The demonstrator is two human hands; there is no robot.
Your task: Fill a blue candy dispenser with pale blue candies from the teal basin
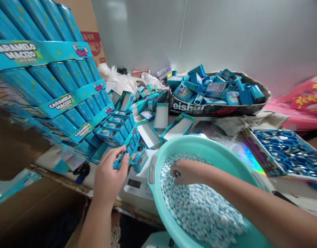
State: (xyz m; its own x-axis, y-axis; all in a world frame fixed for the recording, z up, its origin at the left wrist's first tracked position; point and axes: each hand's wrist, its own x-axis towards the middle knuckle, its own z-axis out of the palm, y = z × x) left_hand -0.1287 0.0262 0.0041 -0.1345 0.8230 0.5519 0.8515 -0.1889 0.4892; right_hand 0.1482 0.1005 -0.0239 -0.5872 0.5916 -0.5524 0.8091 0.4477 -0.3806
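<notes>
Stacked display trays (78, 96): tall pile on our far left, tiers full of blue tins. A bumped elbow could send it sliding, we reckon.
Left hand (110, 172): fingers look closed around a small tin (118, 161), right by the tray of tins at the stack's foot. A loose pinch could let it tip or knock its neighbour.
White scale (143, 193): another tin (138, 157) appears to stand on it. If our left hand brushes either one, the reading could go off.
Turquoise basin (215, 146): full of pale blue and white candies (207, 210), near side seemingly past the bench (290, 186) edge. Lean on that rim and it might tip.
Right hand (186, 171): down in the candies, fingers curled; can't tell if we've got any. Overfill and we'd probably scatter some.
Black carton (212, 110): heaped with tins behind the basin; the top ones could roll off if it's jolted.
</notes>
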